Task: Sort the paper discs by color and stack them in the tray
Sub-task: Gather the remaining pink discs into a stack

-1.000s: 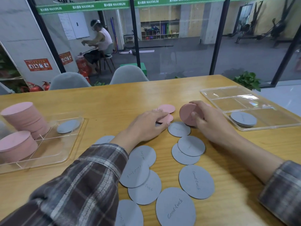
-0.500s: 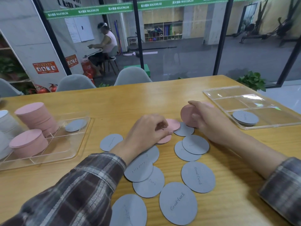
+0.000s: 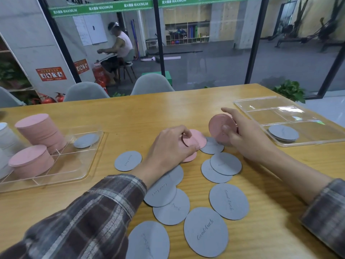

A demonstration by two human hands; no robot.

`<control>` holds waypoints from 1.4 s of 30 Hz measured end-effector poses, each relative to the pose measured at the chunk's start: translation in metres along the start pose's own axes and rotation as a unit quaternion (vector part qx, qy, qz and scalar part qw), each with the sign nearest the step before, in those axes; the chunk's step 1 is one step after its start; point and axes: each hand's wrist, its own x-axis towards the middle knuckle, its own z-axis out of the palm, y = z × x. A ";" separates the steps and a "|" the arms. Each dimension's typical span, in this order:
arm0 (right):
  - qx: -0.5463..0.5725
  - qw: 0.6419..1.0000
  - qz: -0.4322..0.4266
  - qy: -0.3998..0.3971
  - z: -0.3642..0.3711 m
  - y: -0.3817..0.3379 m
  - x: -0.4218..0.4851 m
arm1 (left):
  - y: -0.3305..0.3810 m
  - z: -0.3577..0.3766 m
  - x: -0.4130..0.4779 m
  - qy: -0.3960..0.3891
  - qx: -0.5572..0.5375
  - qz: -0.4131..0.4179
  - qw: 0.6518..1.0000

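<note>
- the table [image 3: 186, 109] carries two clear trays. the left tray [image 3: 74, 165], well off to my left, has tall pink stacks [image 3: 39, 128] in it. the right tray [image 3: 265, 114], just beyond my right hand, has only a low grey stack [image 3: 283, 132].
- loose grey discs [image 3: 205, 230] lie spread and overlapping between my arms and toward me.
- my right hand [image 3: 248, 139] is curled round a pink bundle [image 3: 218, 126], thumb on its face and forefinger straight out. the bundle stands on edge, its flat face turned left toward my other hand.
- my left hand [image 3: 168, 146] pinches the edge of a pink disc [image 3: 197, 139], which sits at a tilt over the grey ones. a second pink disc [image 3: 190, 157] lies flat, partly under that hand.
- what matters, as i judge it: the pinched disc sits just left of the bundle, near but not touching, so it should go rightward, face to face, onto the bundle.
</note>
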 end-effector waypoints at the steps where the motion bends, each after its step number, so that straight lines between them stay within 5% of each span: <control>1: 0.007 1.000 0.000 0.008 0.000 0.000 0.000 | 0.000 -0.001 -0.001 0.010 0.010 0.012 1.000; 5: 0.016 0.999 0.001 0.030 0.002 0.003 0.001 | -0.001 -0.001 -0.001 0.029 0.034 0.045 0.998; 10: 0.055 0.998 -0.006 0.017 0.005 0.002 0.000 | 0.007 -0.010 -0.006 0.038 -0.167 -0.012 0.985; 16: 0.144 0.989 -0.017 -0.040 0.012 -0.012 -0.006 | 0.018 -0.014 -0.011 0.065 -0.233 -0.023 0.970; 19: 0.178 0.982 -0.020 -0.066 0.013 -0.022 -0.011 | 0.019 -0.011 -0.013 0.087 -0.218 -0.008 0.972; 27: 0.060 0.994 -0.063 -0.069 0.016 -0.023 -0.013 | 0.009 -0.012 -0.008 0.117 -0.112 0.037 0.986; 33: -0.071 0.995 -0.054 -0.043 0.010 -0.023 -0.010 | -0.013 -0.008 -0.008 -0.018 0.099 -0.053 0.993; 42: -0.176 0.980 -0.052 -0.080 0.016 -0.023 -0.011 | -0.011 -0.009 -0.005 -0.029 0.070 -0.068 0.995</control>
